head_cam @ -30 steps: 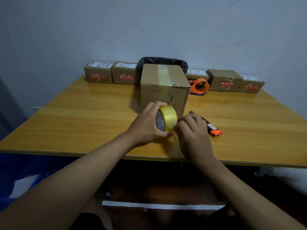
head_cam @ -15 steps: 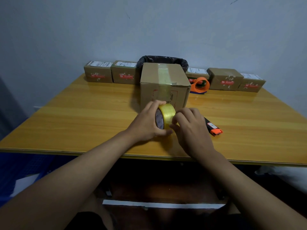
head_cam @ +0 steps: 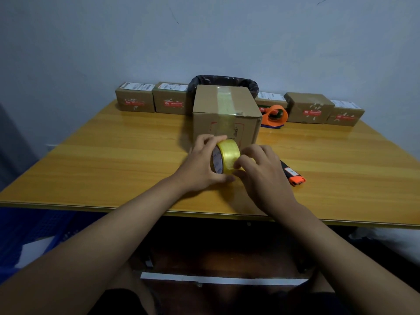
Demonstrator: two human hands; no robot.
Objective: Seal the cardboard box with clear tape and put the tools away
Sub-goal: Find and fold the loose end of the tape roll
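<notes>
Left hand: the left hand [head_cam: 200, 164] gripped the tape roll [head_cam: 226, 159] on edge, just before the cardboard box [head_cam: 226, 114].
Right hand: the right hand [head_cam: 264, 176] pinched at the roll's rim.
Open room: the table [head_cam: 102, 160] lay bare left and right; its near edge was close under the wrists.
Tools: the cutter [head_cam: 293, 173] lay right, the orange dispenser [head_cam: 275, 115] far.
Writing: red labels on the small boxes [head_cam: 169, 101] were too small to read.
</notes>
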